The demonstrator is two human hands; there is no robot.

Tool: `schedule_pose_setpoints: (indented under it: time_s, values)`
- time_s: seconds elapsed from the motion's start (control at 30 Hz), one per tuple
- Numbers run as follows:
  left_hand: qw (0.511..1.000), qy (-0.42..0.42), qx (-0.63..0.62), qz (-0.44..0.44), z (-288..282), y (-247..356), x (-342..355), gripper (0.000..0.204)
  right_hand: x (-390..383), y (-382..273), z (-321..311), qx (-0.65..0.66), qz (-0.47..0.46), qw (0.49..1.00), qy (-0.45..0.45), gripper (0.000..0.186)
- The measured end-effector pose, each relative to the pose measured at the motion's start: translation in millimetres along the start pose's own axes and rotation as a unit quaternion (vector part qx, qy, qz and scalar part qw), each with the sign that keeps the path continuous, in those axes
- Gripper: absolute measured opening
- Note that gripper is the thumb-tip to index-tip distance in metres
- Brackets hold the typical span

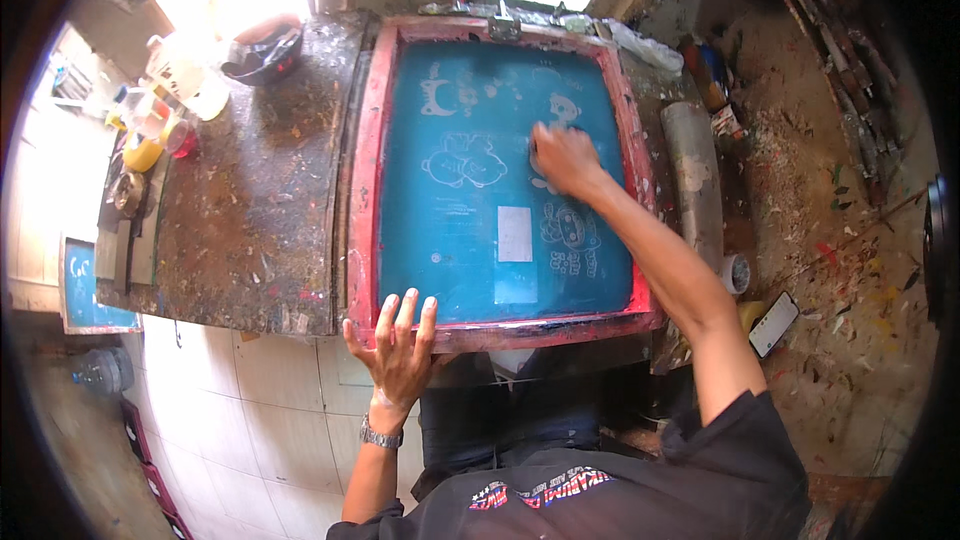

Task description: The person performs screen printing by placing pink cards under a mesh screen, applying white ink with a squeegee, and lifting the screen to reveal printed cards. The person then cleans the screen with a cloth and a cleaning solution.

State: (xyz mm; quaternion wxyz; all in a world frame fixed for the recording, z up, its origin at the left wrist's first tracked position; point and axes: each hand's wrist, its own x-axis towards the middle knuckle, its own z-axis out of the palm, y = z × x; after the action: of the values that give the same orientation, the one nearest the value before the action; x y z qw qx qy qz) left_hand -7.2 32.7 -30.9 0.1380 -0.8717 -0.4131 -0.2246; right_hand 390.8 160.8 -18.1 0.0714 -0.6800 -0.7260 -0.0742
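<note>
A screen-printing frame (363, 190) with red-stained wooden sides lies in front of me. Its blue mesh (410, 260) carries pale cartoon line drawings and a whitish rectangle (515, 233). My left hand (398, 345) rests at the near left corner, fingers spread over the frame's near bar, a metal watch (381, 432) on its wrist. Over the right part of the mesh, my right hand (568, 155) is closed with its knuckles up, pressed on or just above a drawing. Whatever is under its fingers, if anything, stays hidden. A metal clamp (504, 28) sits on the far bar.
A stained wooden table (250, 210) extends left, bearing a dark bowl (262, 50) and several bottles and tubs. Right of the frame lie a grey cylinder (692, 180), a roll of tape (736, 273) and a phone (774, 324). Another blue screen (100, 285) leans at far left.
</note>
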Motion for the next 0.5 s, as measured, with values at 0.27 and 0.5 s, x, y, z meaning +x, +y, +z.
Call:
schedule_pose_setpoints:
  time_s: [0.27, 0.5]
  values:
    - [0.999, 0.009, -0.028, -0.023, -1.9, 3.3, 0.8, 0.082, -26.2, 11.4, -32.8, 0.139, 0.073, 0.985, -0.065, 0.029]
    - [0.999, -0.002, -0.032, -0.018, -2.4, 1.1, 0.3, 0.083, -38.7, -36.8, -7.8, 0.16, -0.122, 0.98, -0.013, 0.041]
